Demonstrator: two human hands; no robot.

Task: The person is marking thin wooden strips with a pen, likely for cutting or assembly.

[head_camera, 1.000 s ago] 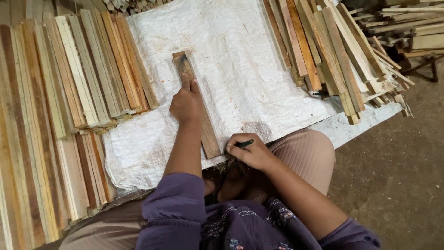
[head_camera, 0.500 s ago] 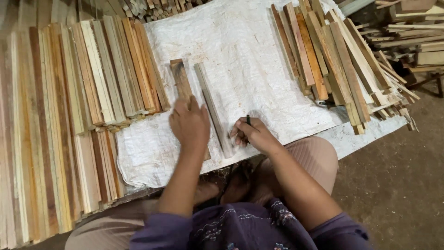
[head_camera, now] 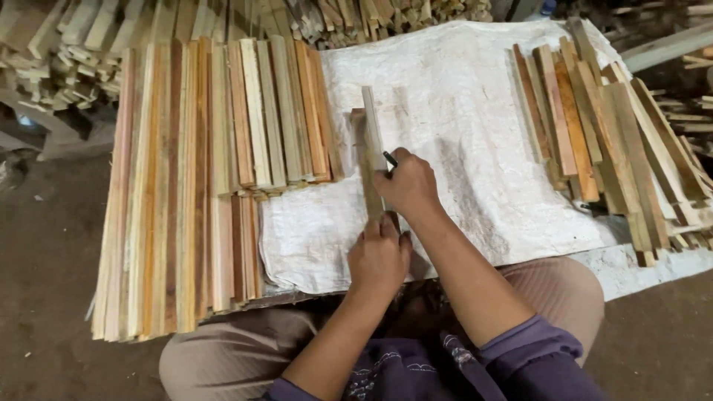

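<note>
1. Hands meet over two long wooden strips lying side by side on a crinkled white woven sheet (head_camera: pixel 475 148) spread over the surface.
2. Left hand (head_camera: pixel 380 256) lies flat, fingers together, pressing on the near end of the darker brown wooden strip (head_camera: pixel 362 148).
3. Right hand (head_camera: pixel 407 186) is closed around a thin dark pencil (head_camera: pixel 390 158), its tip touching the pale narrow wooden strip (head_camera: pixel 371 119), which rests just beside and partly on the darker one.
4. Both strips run away from the person, near the sheet's left edge.
5. Left of the sheet sits a broad stack of long mixed-colour wooden slats (head_camera: pixel 193 186), packed edge to edge.
6. Right of the sheet lies a looser pile of brown and orange wooden slats (head_camera: pixel 594 126), well apart from the hands.
</note>
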